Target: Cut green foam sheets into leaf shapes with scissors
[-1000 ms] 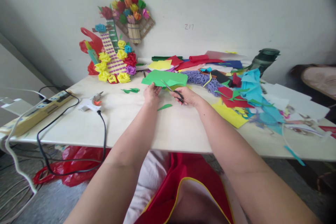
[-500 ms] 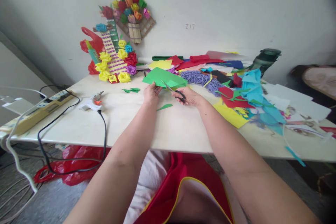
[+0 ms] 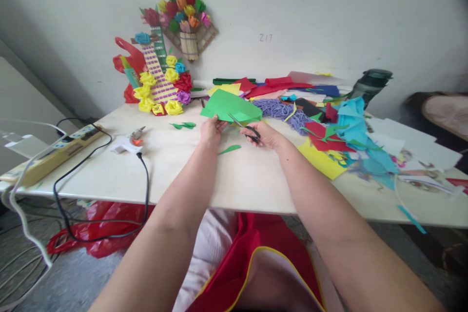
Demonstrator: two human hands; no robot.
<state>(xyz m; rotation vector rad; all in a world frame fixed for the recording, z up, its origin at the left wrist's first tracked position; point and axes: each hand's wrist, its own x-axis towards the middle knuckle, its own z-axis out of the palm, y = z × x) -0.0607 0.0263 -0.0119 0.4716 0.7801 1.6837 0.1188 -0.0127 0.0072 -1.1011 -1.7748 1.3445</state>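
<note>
My left hand (image 3: pixel 213 129) is closed on the near edge of a sheet of green paper (image 3: pixel 231 105), thumb on top and fingers beneath. In my right hand (image 3: pixel 266 135) is a pair of scissors (image 3: pixel 253 134) with black handles; the blades point up and left, at the near edge of the green sheet. A cut green paper leaf (image 3: pixel 230 149) lies on the table just below my hands. Farther left, several more green leaves (image 3: pixel 183 125) lie in a small group.
A white glue gun (image 3: pixel 126 144) and a power strip (image 3: pixel 54 151) are at left, with a black cord hanging over the table edge. Paper flower crafts (image 3: pixel 161 78) stand behind. Purple yarn (image 3: pixel 281 109), coloured paper scraps (image 3: pixel 325 163) and a dark green bottle (image 3: pixel 369 85) are at right.
The green sheet's far edge has tipped up slightly. Both hands and the scissors stay almost in place; the whole view has shifted a little.
</note>
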